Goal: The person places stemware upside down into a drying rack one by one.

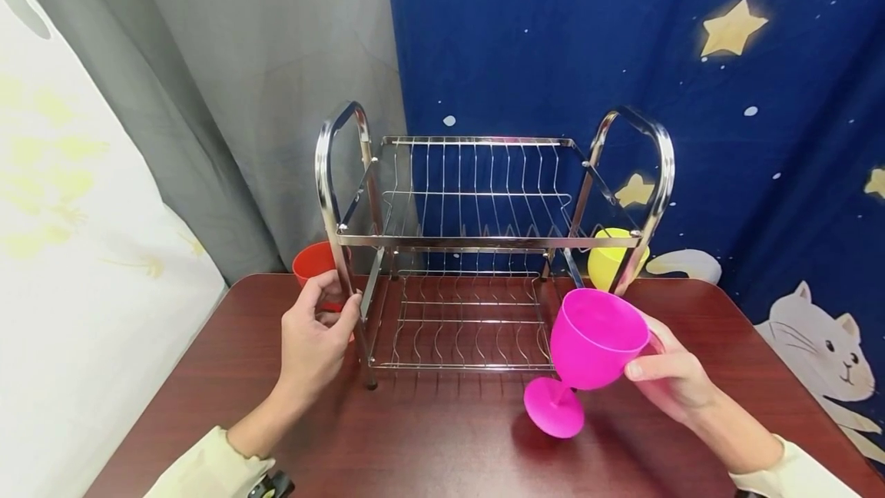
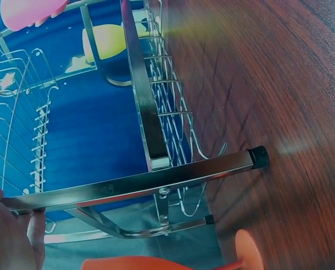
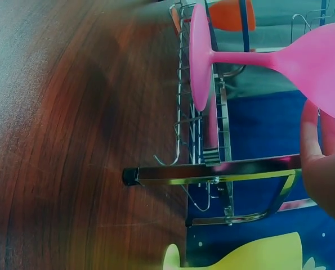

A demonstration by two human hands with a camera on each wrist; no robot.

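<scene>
A two-tier chrome dish rack (image 1: 484, 241) stands on the table in the head view. My left hand (image 1: 314, 340) pinches its front left post (image 1: 343, 263) between thumb and fingers. My right hand (image 1: 674, 379) holds a magenta plastic goblet (image 1: 594, 344) by the bowl, in front of the rack's right end. The goblet is tilted, its foot (image 1: 555, 407) pointing down and left over the table, its bowl opening upward. In the right wrist view the goblet's stem (image 3: 243, 58) shows bare, with fingers under the bowl.
A red goblet (image 1: 313, 260), orange in the left wrist view, stands beyond my left hand, outside the rack. Outside the right end is a yellow goblet (image 1: 604, 263). Both tiers have wire slots. Behind the reddish-brown table (image 1: 429, 436) hang a grey curtain (image 1: 276, 83) and a blue starry one (image 1: 525, 44).
</scene>
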